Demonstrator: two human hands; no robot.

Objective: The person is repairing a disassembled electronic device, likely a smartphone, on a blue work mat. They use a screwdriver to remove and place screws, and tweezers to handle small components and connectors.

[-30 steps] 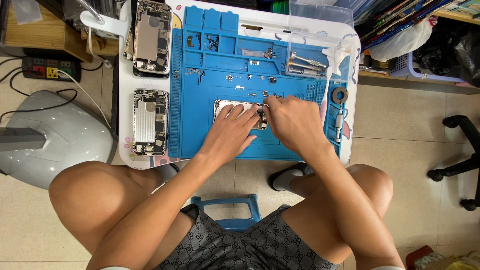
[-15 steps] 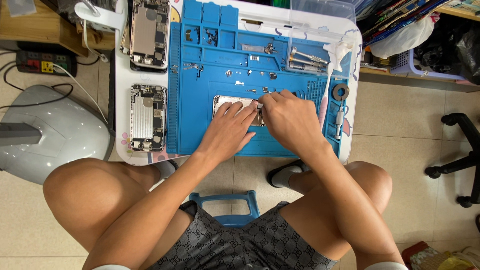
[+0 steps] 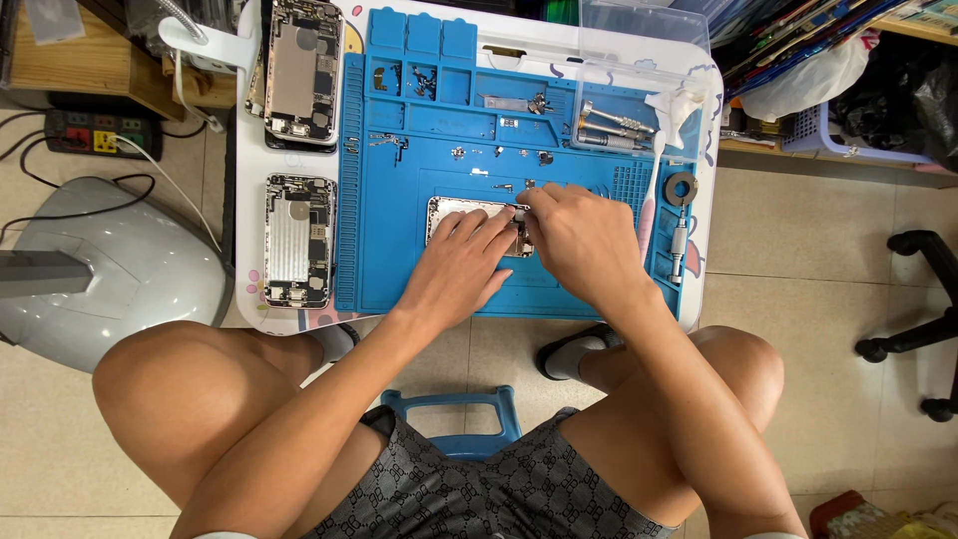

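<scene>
An opened silver phone housing lies in the middle of the blue repair mat. My left hand lies flat on the housing's right half and holds it down with its fingers. My right hand is curled beside it, touching the left fingertips. It pinches a thin metal tool whose tip points into the housing's upper right corner. The housing's right end is hidden under both hands.
Two more opened phones lie left of the mat. Small screws and parts, screwdrivers, a tape roll and a clear box sit on the table. A power strip and a chair base are on the floor.
The view has shifted slightly; both hands stay on the phone housing with only small finger movements.
</scene>
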